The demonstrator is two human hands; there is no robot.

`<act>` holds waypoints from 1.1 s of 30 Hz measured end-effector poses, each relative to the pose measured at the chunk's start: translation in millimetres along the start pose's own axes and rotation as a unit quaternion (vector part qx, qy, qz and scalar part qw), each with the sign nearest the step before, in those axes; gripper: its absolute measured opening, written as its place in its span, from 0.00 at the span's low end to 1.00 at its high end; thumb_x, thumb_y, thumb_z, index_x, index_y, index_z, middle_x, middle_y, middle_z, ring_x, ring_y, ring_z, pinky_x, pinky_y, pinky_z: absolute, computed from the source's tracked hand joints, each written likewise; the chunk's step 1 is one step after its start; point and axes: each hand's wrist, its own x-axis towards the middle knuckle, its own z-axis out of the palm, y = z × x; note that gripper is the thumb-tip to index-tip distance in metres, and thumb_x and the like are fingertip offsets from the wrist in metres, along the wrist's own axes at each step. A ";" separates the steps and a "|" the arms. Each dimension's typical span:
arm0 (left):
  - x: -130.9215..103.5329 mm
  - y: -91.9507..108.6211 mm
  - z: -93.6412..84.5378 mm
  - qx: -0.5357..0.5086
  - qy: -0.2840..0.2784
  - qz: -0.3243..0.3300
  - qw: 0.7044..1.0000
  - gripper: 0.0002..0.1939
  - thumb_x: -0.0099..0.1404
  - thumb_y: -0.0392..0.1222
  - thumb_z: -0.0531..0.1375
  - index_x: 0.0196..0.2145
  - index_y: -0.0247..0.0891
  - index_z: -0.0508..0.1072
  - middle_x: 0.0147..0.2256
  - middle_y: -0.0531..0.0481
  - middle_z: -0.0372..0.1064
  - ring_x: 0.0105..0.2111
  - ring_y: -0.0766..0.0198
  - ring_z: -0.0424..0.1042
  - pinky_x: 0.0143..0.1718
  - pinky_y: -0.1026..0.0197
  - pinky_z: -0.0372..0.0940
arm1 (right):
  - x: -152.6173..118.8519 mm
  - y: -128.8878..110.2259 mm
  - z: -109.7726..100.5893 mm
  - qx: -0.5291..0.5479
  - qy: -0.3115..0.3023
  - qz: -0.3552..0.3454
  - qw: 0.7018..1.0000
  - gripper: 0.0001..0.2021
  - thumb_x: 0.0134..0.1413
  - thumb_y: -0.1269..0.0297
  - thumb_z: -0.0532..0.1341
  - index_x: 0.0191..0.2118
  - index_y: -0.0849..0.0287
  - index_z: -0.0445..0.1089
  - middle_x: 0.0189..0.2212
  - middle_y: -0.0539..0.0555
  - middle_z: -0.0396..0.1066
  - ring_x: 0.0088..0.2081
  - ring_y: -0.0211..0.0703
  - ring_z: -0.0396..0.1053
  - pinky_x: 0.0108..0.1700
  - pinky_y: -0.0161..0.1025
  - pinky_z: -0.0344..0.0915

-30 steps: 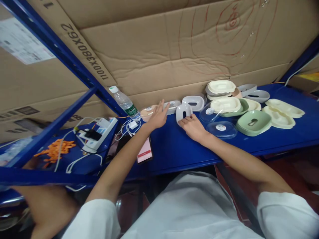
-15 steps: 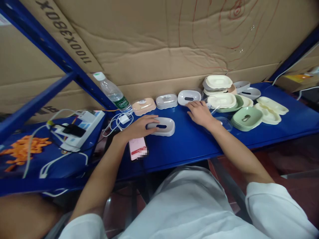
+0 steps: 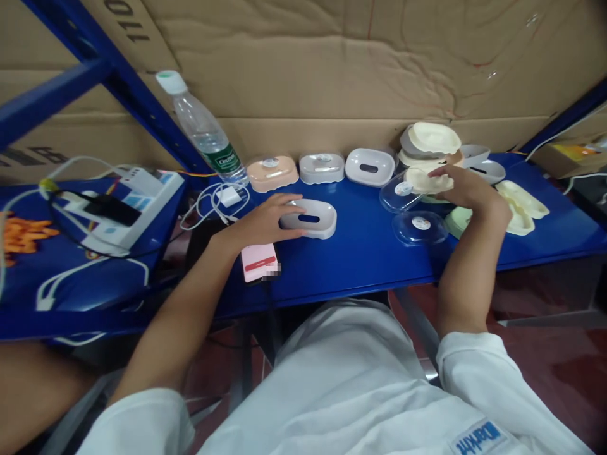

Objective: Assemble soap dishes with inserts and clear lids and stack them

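Note:
My left hand (image 3: pixel 272 221) is wrapped round the left end of a grey oval dish (image 3: pixel 322 218) with a dark slot, which rests on the blue table. Over at the right, my right hand (image 3: pixel 458 183) pinches a cream dish (image 3: pixel 422 181) at its right part, above the pale stacks. Two clear lids with round stickers lie near it: one (image 3: pixel 398 194) just left of the cream dish, another (image 3: pixel 420 229) closer to the table edge. Behind my left hand stand a lidded peach box (image 3: pixel 274 175), a lidded grey box (image 3: pixel 322 169) and another grey dish (image 3: pixel 370 167).
A water bottle (image 3: pixel 208 136) leans at the back left beside a white charger (image 3: pixel 229 196). A phone (image 3: pixel 258 262) lies before my left wrist. Cream dishes (image 3: pixel 528 202) and a stack (image 3: pixel 434 139) occupy the right. A power strip (image 3: pixel 128 218) sits on the left shelf.
My right hand has moved right, from the back grey dish to the cream dish, which it now grips. My left hand stays at the front grey dish. The view has shifted.

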 end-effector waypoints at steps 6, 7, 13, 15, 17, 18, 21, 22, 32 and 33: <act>-2.1 3.5 1.7 -0.003 -0.007 -0.002 1.000 0.37 0.66 0.75 0.64 0.61 0.48 0.80 0.74 0.42 0.60 0.74 0.38 0.57 0.76 0.36 0.53 | 5.5 -13.2 5.3 0.083 -0.016 0.051 0.995 0.26 0.59 0.70 0.71 0.63 0.59 0.75 0.52 0.65 0.79 0.49 0.48 0.75 0.52 0.44 0.64; -2.2 4.1 1.7 -0.005 -0.008 -0.002 1.000 0.37 0.65 0.75 0.65 0.62 0.48 0.79 0.74 0.42 0.59 0.74 0.39 0.58 0.76 0.36 0.53 | 5.3 -15.3 4.6 0.086 -0.013 0.053 0.995 0.25 0.58 0.70 0.72 0.61 0.59 0.76 0.53 0.65 0.78 0.49 0.47 0.75 0.52 0.44 0.64; -2.4 2.3 -0.2 -0.023 0.001 -0.003 1.000 0.37 0.65 0.78 0.63 0.53 0.45 0.84 0.72 0.39 0.60 0.72 0.39 0.62 0.75 0.40 0.56 | 1.8 -25.9 -1.1 0.001 -0.049 0.102 0.994 0.12 0.57 0.67 0.70 0.47 0.55 0.80 0.52 0.61 0.79 0.54 0.57 0.72 0.62 0.59 0.55; -2.4 0.9 0.1 -0.023 0.004 -0.007 1.000 0.38 0.66 0.80 0.60 0.53 0.45 0.85 0.72 0.39 0.60 0.73 0.38 0.60 0.76 0.39 0.54 | -0.7 -29.6 -3.7 -0.009 -0.036 0.098 0.994 0.09 0.59 0.69 0.66 0.46 0.56 0.79 0.47 0.59 0.81 0.54 0.59 0.72 0.64 0.63 0.51; -2.2 -0.2 1.7 -0.024 0.011 -0.009 1.000 0.39 0.66 0.80 0.59 0.55 0.45 0.85 0.73 0.39 0.59 0.74 0.37 0.58 0.76 0.39 0.53 | -3.4 -34.8 -5.3 -0.007 -0.013 0.077 0.997 0.10 0.60 0.69 0.64 0.46 0.57 0.79 0.46 0.60 0.81 0.53 0.59 0.73 0.63 0.63 0.52; -2.1 -0.4 2.8 -0.023 0.015 -0.009 1.000 0.39 0.66 0.80 0.59 0.55 0.46 0.84 0.73 0.39 0.59 0.74 0.37 0.58 0.76 0.38 0.53 | -4.7 -38.6 -5.4 -0.003 -0.005 0.065 0.998 0.11 0.61 0.68 0.63 0.47 0.57 0.79 0.46 0.61 0.81 0.53 0.59 0.73 0.63 0.62 0.53; -2.1 0.9 6.0 -0.021 0.024 -0.008 0.999 0.39 0.67 0.79 0.59 0.56 0.46 0.85 0.73 0.39 0.59 0.74 0.36 0.58 0.76 0.37 0.53 | -7.9 -56.0 -2.4 0.017 0.013 0.004 1.000 0.14 0.64 0.65 0.62 0.52 0.58 0.79 0.48 0.64 0.81 0.54 0.60 0.74 0.60 0.58 0.58; -2.2 1.9 6.7 -0.021 0.025 -0.009 0.999 0.39 0.67 0.79 0.59 0.56 0.46 0.85 0.73 0.39 0.59 0.74 0.36 0.58 0.76 0.37 0.53 | -9.0 -63.3 -0.7 0.024 0.021 -0.027 0.999 0.15 0.65 0.65 0.61 0.54 0.59 0.79 0.49 0.65 0.81 0.54 0.60 0.74 0.59 0.56 0.60; -2.4 7.3 10.8 -0.009 0.039 -0.031 0.999 0.34 0.70 0.75 0.60 0.55 0.45 0.83 0.73 0.39 0.59 0.75 0.39 0.56 0.75 0.36 0.54 | -28.1 -95.2 -4.0 0.115 0.112 -0.137 0.977 0.19 0.70 0.64 0.55 0.59 0.57 0.78 0.53 0.62 0.78 0.53 0.60 0.76 0.59 0.54 0.70; -1.4 6.5 11.9 -0.008 0.049 -0.038 0.998 0.33 0.71 0.74 0.60 0.55 0.45 0.83 0.73 0.39 0.59 0.75 0.39 0.57 0.75 0.36 0.54 | -31.1 -96.8 -6.8 0.128 0.121 -0.141 0.974 0.19 0.71 0.63 0.55 0.58 0.56 0.78 0.53 0.61 0.78 0.52 0.59 0.76 0.59 0.53 0.70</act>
